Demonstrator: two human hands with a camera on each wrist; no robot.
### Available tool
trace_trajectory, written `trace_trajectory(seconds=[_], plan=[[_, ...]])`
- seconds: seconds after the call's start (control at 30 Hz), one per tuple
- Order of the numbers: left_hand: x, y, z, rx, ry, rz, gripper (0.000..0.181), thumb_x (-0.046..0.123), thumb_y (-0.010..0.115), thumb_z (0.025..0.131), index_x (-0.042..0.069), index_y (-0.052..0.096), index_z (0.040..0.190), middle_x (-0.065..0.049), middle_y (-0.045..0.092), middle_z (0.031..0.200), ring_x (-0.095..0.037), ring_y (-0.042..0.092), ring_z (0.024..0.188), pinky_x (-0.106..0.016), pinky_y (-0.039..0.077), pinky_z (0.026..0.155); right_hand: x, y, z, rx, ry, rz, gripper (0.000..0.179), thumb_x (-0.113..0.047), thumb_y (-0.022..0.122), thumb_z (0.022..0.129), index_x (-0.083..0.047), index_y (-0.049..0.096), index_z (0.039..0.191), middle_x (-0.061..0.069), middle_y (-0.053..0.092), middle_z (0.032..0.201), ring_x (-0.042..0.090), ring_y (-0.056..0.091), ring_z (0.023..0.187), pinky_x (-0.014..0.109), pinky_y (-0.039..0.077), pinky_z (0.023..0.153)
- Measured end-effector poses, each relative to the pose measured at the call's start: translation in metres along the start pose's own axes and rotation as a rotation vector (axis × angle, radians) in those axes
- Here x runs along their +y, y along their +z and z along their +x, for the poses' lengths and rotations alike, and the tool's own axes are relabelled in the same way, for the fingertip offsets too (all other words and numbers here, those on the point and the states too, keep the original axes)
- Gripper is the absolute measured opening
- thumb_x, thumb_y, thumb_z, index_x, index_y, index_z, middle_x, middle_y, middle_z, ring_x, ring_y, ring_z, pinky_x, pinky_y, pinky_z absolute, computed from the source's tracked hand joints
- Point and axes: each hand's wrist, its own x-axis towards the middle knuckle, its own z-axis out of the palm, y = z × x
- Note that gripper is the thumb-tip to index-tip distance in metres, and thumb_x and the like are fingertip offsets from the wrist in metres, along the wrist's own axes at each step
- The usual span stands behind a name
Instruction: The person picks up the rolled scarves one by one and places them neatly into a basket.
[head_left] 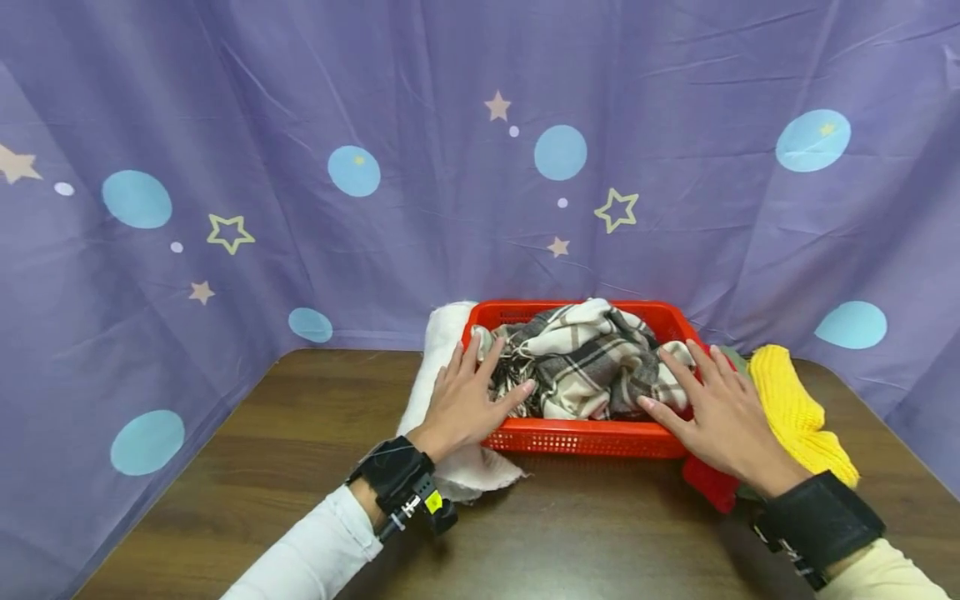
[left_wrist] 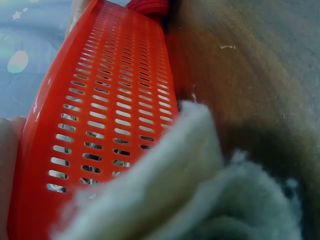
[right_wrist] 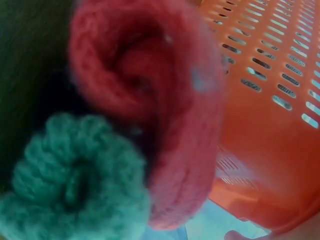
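Note:
A red plastic basket (head_left: pixel 585 438) with slotted walls stands on the table, and a black, white and grey plaid scarf (head_left: pixel 592 354) with fringe lies bunched inside. My left hand (head_left: pixel 467 404) reaches over the basket's left front corner, fingers spread, fingertips at the scarf's fringed side. At the right end my right hand (head_left: pixel 722 417) spreads its fingers over the rim and the scarf's edge. Neither hand is curled round anything. In the left wrist view the basket's front wall (left_wrist: pixel 115 100) shows beside a blurred white cloth (left_wrist: pixel 195 165).
Along the basket's left side lies the white cloth (head_left: pixel 437 367), its end in front. To the right are a red knit roll (right_wrist: pixel 185 145), a green knit roll (right_wrist: pixel 75 185) and a yellow knit piece (head_left: pixel 787 408). A purple curtain (head_left: pixel 450 208) hangs behind the wooden table (head_left: pixel 300 467).

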Motion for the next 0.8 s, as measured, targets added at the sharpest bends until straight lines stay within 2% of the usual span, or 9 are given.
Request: trace_trajectory(seconds=[0.4, 0.8], plan=[[-0.0019, 0.004, -0.0104, 0.046, 0.007, 0.023, 0.083, 0.069, 0.049, 0.094, 0.021, 0.032, 0.16, -0.016, 0.021, 0.166, -0.043, 0.015, 0.152, -0.056, 0.02, 0.12, -0.0007, 0.0024, -0.0038, 0.003, 0.03, 0.017, 0.086, -0.063, 0.059, 0.092, -0.009, 0.037, 0.156, 0.033, 0.028, 0.157, 0.056, 0.022, 0.142, 0.077, 0.016, 0.106], [-0.0016, 0.005, -0.01, 0.051, 0.002, 0.025, 0.082, 0.07, 0.048, 0.094, 0.021, 0.034, 0.159, -0.016, 0.022, 0.166, -0.042, 0.016, 0.152, -0.056, 0.022, 0.119, 0.0012, 0.0024, -0.0044, 0.013, 0.023, 0.029, 0.085, -0.061, 0.061, 0.092, -0.012, 0.036, 0.157, 0.032, 0.031, 0.156, 0.058, 0.029, 0.138, 0.078, 0.022, 0.103]])
